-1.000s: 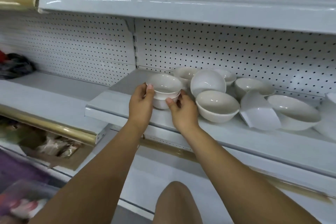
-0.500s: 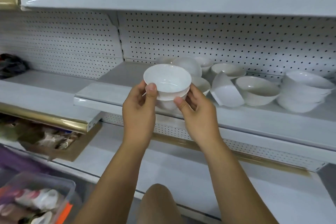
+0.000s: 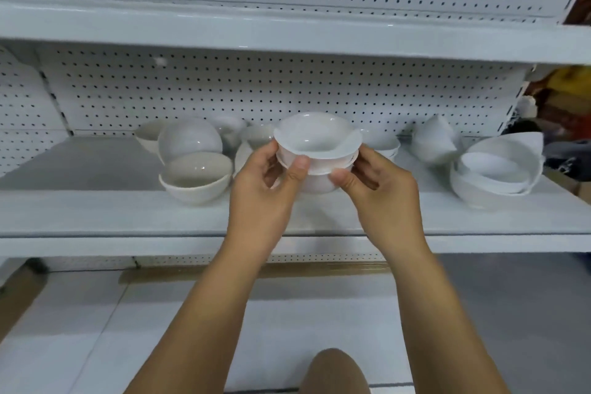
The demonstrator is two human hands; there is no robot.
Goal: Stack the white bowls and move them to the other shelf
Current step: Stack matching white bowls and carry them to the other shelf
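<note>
- stack of white bowls: at least 2 nested, rims up, held in the air in front of the middle shelf, approx. mid-width. Not touching the shelf board.
- left hand: fingers curled round the stack's left side, gripping it. Thumb pressed on the near wall just under the top rim.
- right hand: same on the right side, fingers wrapped round the stack, thumb on the near wall under the lower rim.
- Left of the hands on the same shelf: tipped bowl on its side, opening facing away, resting against the upright bowl in front of it. More bowls behind, close to the pegboard back; how many, can't tell.
- Right of the hands: tilted bowl w/ its base toward the camera, and near the shelf's right end a leaning stack, bowls nested but slumped to one side.
- upper shelf overhead, lower shelf below.
- The person's knee at bottom ctr.
</note>
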